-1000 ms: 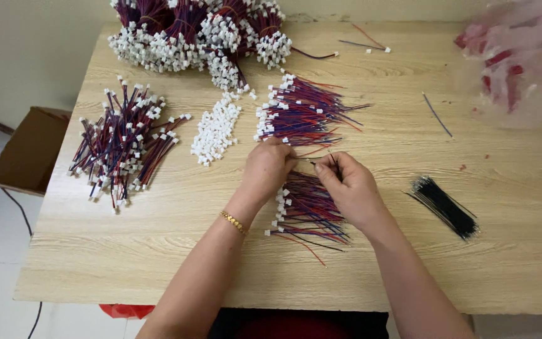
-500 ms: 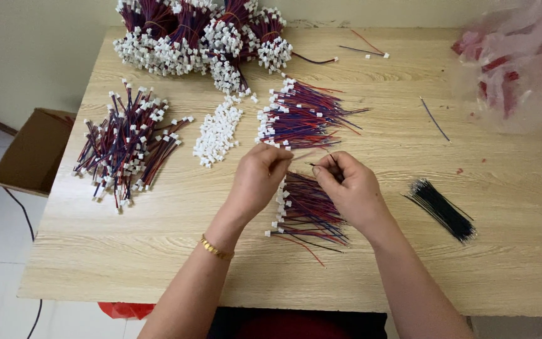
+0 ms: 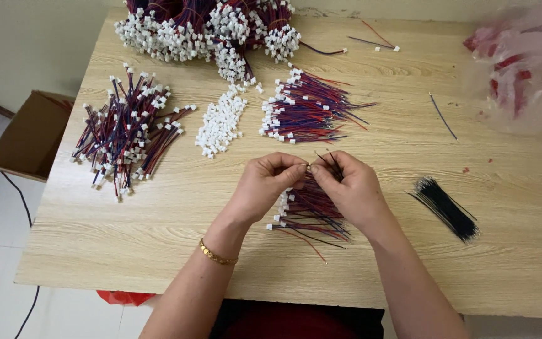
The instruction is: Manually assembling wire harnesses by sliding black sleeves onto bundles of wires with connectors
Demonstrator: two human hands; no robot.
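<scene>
Thin wire lead (image 3: 308,166), pinched between the fingertips of the left hand (image 3: 269,182) and right hand (image 3: 346,188), hangs above a wire bundle (image 3: 311,213) on the wooden table (image 3: 409,144). It looks light, floppy and easily bent, best gripped near its tip.

Taking the small heap of loose white plastic connectors (image 3: 222,120) on the pale wooden surface (image 3: 158,207) as landmark: a bundle of red-and-blue wires with white plugs (image 3: 126,132) lies to its left, a fanned bundle of similar wires (image 3: 305,108) just to its right, a big pile of bundled plugged wires (image 3: 208,25) behind it, and a sheaf of thin black wires (image 3: 445,208) far right and nearer. A brown cardboard box (image 3: 29,135) sits on the floor beyond the left edge.
</scene>
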